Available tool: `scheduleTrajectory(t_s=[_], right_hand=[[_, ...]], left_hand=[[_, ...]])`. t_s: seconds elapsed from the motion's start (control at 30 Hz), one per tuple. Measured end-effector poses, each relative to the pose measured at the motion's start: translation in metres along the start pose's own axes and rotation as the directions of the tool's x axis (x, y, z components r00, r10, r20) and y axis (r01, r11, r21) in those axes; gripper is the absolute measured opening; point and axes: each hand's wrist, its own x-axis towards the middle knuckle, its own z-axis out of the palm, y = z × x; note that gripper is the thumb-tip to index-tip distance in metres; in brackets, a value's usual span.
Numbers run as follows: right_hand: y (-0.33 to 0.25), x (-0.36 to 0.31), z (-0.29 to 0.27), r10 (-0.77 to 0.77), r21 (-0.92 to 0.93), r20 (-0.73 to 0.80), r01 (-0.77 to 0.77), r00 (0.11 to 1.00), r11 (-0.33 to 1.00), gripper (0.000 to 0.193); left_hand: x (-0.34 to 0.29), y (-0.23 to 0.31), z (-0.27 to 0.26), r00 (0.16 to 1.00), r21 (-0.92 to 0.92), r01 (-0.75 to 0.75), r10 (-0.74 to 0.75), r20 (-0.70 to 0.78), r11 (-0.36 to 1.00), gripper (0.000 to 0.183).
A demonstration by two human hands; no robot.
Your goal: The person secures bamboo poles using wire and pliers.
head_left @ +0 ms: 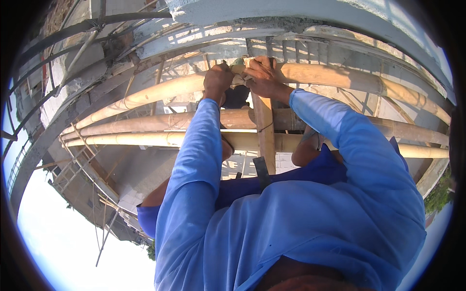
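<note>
Both my arms in blue sleeves reach forward to the farthest of several bamboo poles [315, 72]. My left hand [217, 81] is closed in a fist at this pole; whatever its fingers hold is hidden. Close beside it, my right hand [264, 77] curls over the pole near the top of an upright wooden post [263, 121], fingers closed on something too small to make out. A small greenish, pale patch [238, 65] shows between the hands. Beneath them is a dark shape [236, 97] I cannot identify.
Nearer to me run a middle bamboo pole [194, 120] and a paler near one [160, 139], with my bare feet at them. A dark flat strip [261, 169] sticks up by my waist. Concrete beams [315, 12] curve ahead; bent dark bars [53, 41] stand left. Open drops show below.
</note>
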Motion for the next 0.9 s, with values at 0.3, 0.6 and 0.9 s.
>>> scheduleTrajectory(t_s=[0.3,0.6,0.9], right_hand=[[0.001,0.001,-0.002,0.063,-0.068,0.033,-0.061,0.997,0.996,0.007],[-0.007,0.007,0.0,0.054,-0.091,-0.035,-0.057,0.998,0.994,0.016],[0.004,-0.012,-0.008,-0.063,-0.131,-0.045,0.057,0.997,0.99,0.008]], left_hand=[[-0.048,0.004,-0.006,0.946,0.009,-0.157,0.147,0.288,0.988,0.028],[-0.113,0.141,-0.151,0.482,-0.047,-0.839,0.781,0.398,0.542,0.02],[-0.137,0.259,-0.28,0.537,0.631,-0.497,0.782,-0.317,0.596,0.068]])
